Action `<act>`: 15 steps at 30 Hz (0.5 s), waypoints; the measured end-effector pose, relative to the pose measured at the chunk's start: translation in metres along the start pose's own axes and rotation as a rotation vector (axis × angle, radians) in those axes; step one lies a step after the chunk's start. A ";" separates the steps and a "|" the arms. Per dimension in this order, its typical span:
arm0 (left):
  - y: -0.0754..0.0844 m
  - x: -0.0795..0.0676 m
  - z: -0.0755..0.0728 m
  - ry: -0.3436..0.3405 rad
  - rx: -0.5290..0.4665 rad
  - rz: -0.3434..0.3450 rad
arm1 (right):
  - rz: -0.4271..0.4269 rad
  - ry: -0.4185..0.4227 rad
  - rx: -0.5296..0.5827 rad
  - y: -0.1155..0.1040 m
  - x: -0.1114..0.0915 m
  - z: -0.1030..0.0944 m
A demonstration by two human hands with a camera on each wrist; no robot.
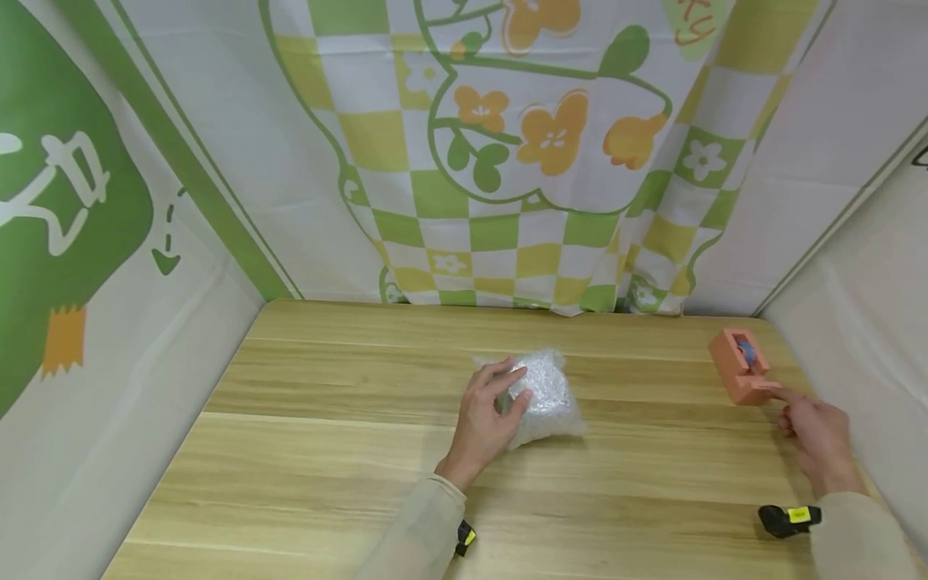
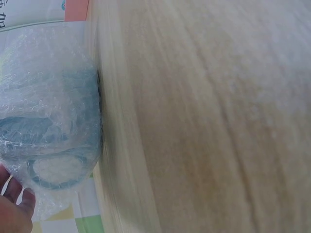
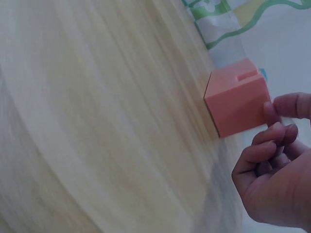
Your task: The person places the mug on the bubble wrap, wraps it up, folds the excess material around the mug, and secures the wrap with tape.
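Near the middle of the table lies a package in clear bubble wrap (image 1: 548,399). In the left wrist view something blue, with a ring-like outline, shows through the wrap (image 2: 53,111). My left hand (image 1: 487,415) holds its left side, fingers and thumb curved over the wrap. At the back right stands a pink tape dispenser (image 1: 732,379) with a blue-cored roll (image 1: 746,352) inside. My right hand (image 1: 819,431) pinches with forefinger and thumb at its front end; the other fingers (image 3: 257,158) are curled in. I cannot tell how much tape lies between the fingertips.
The wooden table (image 1: 326,451) has its back edge against a patterned curtain (image 1: 507,242). Fabric walls (image 1: 863,322) stand at both sides, the right one near my right hand. Black wrist devices (image 1: 783,521) with yellow labels show at both wrists.
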State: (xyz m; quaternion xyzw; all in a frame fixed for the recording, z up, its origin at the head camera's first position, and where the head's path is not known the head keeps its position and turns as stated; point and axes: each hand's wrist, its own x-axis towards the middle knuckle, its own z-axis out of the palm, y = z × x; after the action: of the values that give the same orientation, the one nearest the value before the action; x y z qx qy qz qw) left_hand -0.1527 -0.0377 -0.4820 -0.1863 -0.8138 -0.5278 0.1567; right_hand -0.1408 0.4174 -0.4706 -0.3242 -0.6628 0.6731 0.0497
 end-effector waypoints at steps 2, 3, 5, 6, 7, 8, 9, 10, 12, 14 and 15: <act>0.000 0.000 0.000 0.001 0.003 0.000 | 0.007 -0.016 0.010 0.000 0.001 -0.002; 0.000 0.000 0.000 0.002 0.005 0.004 | 0.010 -0.029 0.024 0.001 0.002 -0.003; 0.000 -0.001 0.000 0.003 0.005 0.003 | 0.017 -0.069 0.091 0.002 0.003 -0.004; 0.001 -0.001 0.000 0.003 0.006 0.004 | 0.019 -0.099 0.136 0.003 0.004 -0.006; 0.000 -0.001 0.000 0.004 0.004 0.004 | 0.018 -0.131 0.185 0.004 0.005 -0.007; 0.001 -0.001 0.000 0.004 0.002 0.005 | 0.020 -0.165 0.235 0.005 0.006 -0.008; 0.001 0.000 0.000 0.006 0.003 0.009 | 0.020 -0.200 0.291 0.006 0.007 -0.009; 0.001 0.000 0.000 0.005 -0.001 0.008 | 0.019 -0.236 0.346 0.007 0.008 -0.010; 0.000 0.000 0.000 0.008 0.001 0.014 | 0.015 -0.300 0.426 0.010 0.010 -0.013; 0.000 0.000 0.000 0.010 0.001 0.013 | 0.012 -0.351 0.480 0.012 0.011 -0.014; 0.000 0.000 0.000 0.011 0.002 0.013 | 0.013 -0.370 0.498 0.012 0.013 -0.014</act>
State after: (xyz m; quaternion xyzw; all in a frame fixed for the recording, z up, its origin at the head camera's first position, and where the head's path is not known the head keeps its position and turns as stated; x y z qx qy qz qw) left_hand -0.1527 -0.0379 -0.4823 -0.1887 -0.8122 -0.5269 0.1649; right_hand -0.1388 0.4345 -0.4854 -0.1783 -0.4733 0.8627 0.0019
